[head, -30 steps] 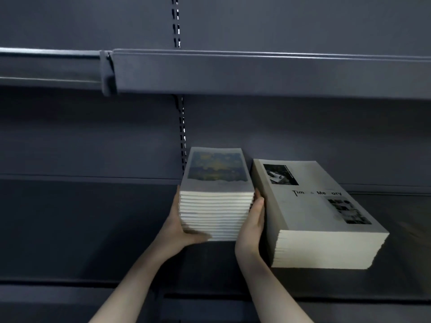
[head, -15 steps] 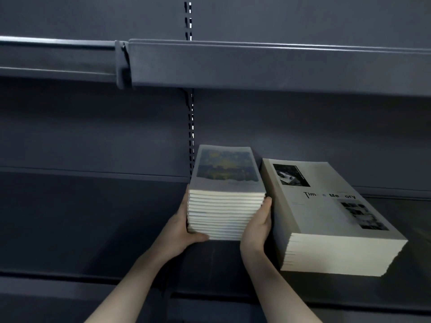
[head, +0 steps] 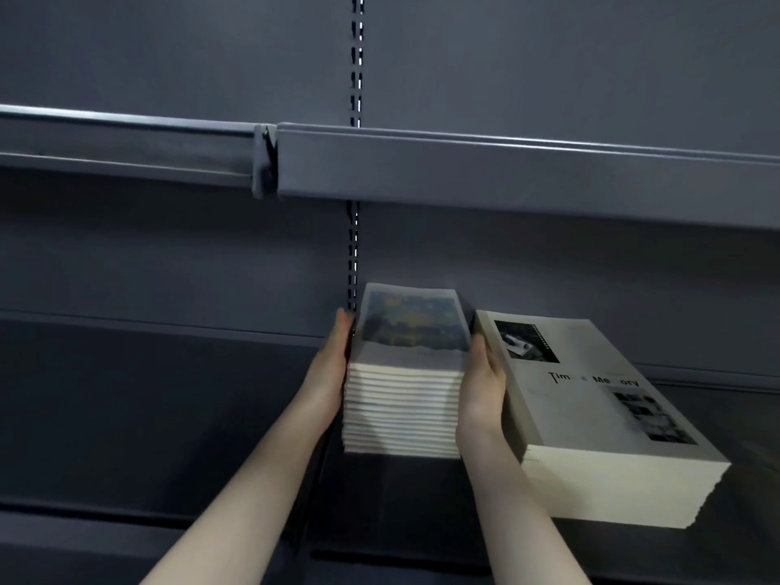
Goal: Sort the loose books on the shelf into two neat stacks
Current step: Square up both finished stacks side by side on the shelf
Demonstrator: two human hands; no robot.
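From the head camera, two piles of books sit side by side on a dark grey shelf. The left stack has a painted picture of blue and yellow on its top cover. The right stack is wider and lower, and its top cover is pale with two black-and-white photos and some words across it. The two piles are near each other but do not touch.

The left hand lies flat against the left side of the left stack, with its fingers straight and close together, pointing toward the back wall. The right hand lies flat against the right side of the same pile, in the gap between the two piles. Its fingers are straight too. Both palms press in on the pile from the sides.

A second ago the left hand was different. Its thumb was hooked under the front bottom corner of the pile, and the fingers were wrapped round the side. Now the thumb is not under the front, and the hand is flat. Both hands have also slid further back along the pile's sides. The left stack still sits in the same place beside the right stack.

Above the books is another shelf, and a slotted rail runs up the wall behind.
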